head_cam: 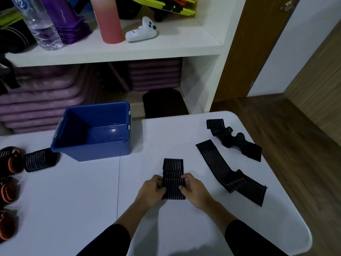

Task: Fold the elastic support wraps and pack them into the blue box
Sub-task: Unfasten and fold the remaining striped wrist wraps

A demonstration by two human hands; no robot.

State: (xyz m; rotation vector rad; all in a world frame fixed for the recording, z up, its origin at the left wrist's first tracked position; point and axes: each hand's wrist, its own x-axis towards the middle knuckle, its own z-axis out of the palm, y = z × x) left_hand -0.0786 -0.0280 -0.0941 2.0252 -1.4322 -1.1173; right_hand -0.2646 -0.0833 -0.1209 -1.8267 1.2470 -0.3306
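Both hands on black ribbed elastic wrap (173, 178), folded in layers, flat on white table (92, 200). Left hand (150, 189) pinching left edge, right hand (191, 189) pinching right edge. Open blue plastic box (92, 150) further back left, nothing visible inside. Two unfolded black wraps (230, 174) lying to right.

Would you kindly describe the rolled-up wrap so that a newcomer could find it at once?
Start at the blue box on the white table and look just left of its near corner. The rolled wrap lies there on its side, beside orange-trimmed black items. Unlike the flat wraps right of the box, it is coiled into a cylinder.
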